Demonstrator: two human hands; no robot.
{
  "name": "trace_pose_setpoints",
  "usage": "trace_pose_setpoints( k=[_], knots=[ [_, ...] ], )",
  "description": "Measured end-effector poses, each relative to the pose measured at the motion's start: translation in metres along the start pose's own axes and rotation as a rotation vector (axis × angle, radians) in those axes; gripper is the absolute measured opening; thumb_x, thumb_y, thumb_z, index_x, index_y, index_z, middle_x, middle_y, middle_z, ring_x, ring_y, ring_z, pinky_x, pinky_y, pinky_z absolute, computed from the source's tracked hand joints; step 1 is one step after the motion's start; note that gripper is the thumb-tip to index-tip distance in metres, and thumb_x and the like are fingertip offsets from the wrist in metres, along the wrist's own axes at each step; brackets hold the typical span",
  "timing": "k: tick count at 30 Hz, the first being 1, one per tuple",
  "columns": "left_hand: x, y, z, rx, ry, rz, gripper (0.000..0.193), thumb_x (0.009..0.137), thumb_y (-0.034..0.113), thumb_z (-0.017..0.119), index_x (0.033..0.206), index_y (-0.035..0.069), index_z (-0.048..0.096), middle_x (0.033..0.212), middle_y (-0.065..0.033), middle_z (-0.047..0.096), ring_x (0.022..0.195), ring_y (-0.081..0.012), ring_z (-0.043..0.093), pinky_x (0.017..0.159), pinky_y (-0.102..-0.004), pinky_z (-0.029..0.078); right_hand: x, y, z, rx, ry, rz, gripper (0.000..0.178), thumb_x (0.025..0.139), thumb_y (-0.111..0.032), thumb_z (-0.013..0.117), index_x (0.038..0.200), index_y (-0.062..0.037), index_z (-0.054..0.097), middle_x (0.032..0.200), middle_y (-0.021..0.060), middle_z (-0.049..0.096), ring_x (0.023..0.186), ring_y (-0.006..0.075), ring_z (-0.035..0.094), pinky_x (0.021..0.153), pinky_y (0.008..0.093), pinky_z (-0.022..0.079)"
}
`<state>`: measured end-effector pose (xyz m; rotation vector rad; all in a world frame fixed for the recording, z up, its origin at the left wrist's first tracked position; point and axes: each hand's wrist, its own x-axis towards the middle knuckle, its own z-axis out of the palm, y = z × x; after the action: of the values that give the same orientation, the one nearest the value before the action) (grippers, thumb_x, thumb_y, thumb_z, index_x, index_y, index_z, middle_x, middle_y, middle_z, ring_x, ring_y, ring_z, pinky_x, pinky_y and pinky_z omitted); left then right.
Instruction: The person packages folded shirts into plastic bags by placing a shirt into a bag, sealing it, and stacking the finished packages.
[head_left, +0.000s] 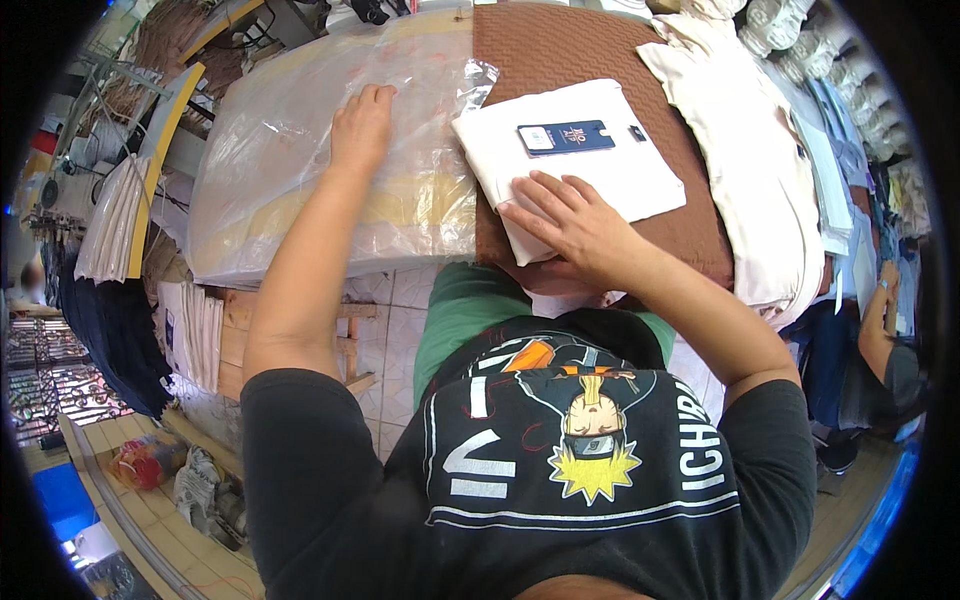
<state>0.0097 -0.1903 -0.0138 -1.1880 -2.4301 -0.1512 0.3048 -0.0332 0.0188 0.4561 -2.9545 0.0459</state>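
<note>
A folded white garment [590, 110] lies on the brown quilted cloth, with a dark blue hang tag [566, 137] on top and a small dark clip or label [637, 132] near its right side. My right hand [570, 222] rests flat on its near left part, fingers spread. Clear plastic sheeting [280, 130] covers the left half of the table. On it sits my left hand [362, 125], its fingers slightly bent and close together. Nothing shows in that hand, though its fingertips' underside is hidden.
Cream garments [745, 170] hang along the brown cloth's [560, 45] right edge. Folded pale clothes stack beyond them, near another person's arm [880, 320]. A yellow-edged board [150, 190] and sewing equipment stand at left. Below are a wooden stool [235, 345] and dark cloth [115, 330].
</note>
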Motion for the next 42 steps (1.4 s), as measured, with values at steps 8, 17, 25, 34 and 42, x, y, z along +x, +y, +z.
trace_pose_setpoints(
  k=[8, 17, 25, 34, 42],
  knots=[
    [0.013, -0.006, -0.011, 0.150, -0.122, -0.181, 0.062, 0.071, 0.051, 0.069, 0.114, 0.008, 0.058, 0.115, -0.0082, 0.056, 0.106, -0.0272, 0.053, 0.086, -0.0451, 0.041, -0.001, -0.003, 0.019, 0.068, 0.198, 0.031, 0.072, 0.066, -0.036, 0.074, 0.127, -0.0096, 0.046, 0.129, 0.0143, 0.046, 0.121, 0.0303, 0.043, 0.099, 0.0425, 0.036],
    [0.016, 0.041, 0.001, 0.027, -0.251, -0.211, 0.083, 0.065, 0.065, 0.065, 0.119, 0.002, 0.056, 0.120, -0.0127, 0.052, 0.112, -0.0291, 0.049, 0.092, -0.0441, 0.035, -0.006, -0.002, 0.024, 0.102, 0.235, 0.066, 0.073, 0.061, -0.014, 0.070, 0.130, -0.0110, 0.046, 0.131, 0.0114, 0.046, 0.123, 0.0287, 0.043, 0.099, 0.0411, 0.037],
    [0.025, 0.056, 0.002, -0.001, -0.399, -0.316, 0.091, 0.062, 0.067, 0.065, 0.125, 0.002, 0.052, 0.129, -0.0128, 0.046, 0.118, -0.0303, 0.046, 0.098, -0.0530, 0.028, -0.010, -0.001, 0.021, 0.085, 0.288, 0.050, 0.061, 0.066, -0.015, 0.068, 0.125, -0.0098, 0.052, 0.127, 0.0113, 0.051, 0.117, 0.0293, 0.048, 0.095, 0.0409, 0.040],
    [0.028, 0.011, -0.021, 0.133, -0.437, -0.378, 0.084, 0.065, 0.057, 0.068, 0.128, 0.004, 0.049, 0.133, -0.0128, 0.043, 0.125, -0.0327, 0.039, 0.103, -0.0642, 0.016, 0.043, 0.027, 0.004, 0.217, 0.345, 0.075, 0.037, 0.079, -0.026, 0.062, 0.110, -0.0061, 0.059, 0.113, 0.0125, 0.058, 0.110, 0.0301, 0.052, 0.092, 0.0408, 0.042],
    [0.017, 0.018, 0.012, -0.094, -0.276, -0.353, 0.069, 0.070, 0.047, 0.069, 0.122, 0.006, 0.053, 0.130, -0.0127, 0.044, 0.123, -0.0306, 0.040, 0.104, -0.0598, 0.019, 0.152, 0.060, 0.014, 0.210, 0.282, 0.085, 0.032, 0.077, -0.013, 0.063, 0.109, -0.0102, 0.061, 0.111, 0.0090, 0.060, 0.111, 0.0299, 0.051, 0.091, 0.0411, 0.043]
  ],
)
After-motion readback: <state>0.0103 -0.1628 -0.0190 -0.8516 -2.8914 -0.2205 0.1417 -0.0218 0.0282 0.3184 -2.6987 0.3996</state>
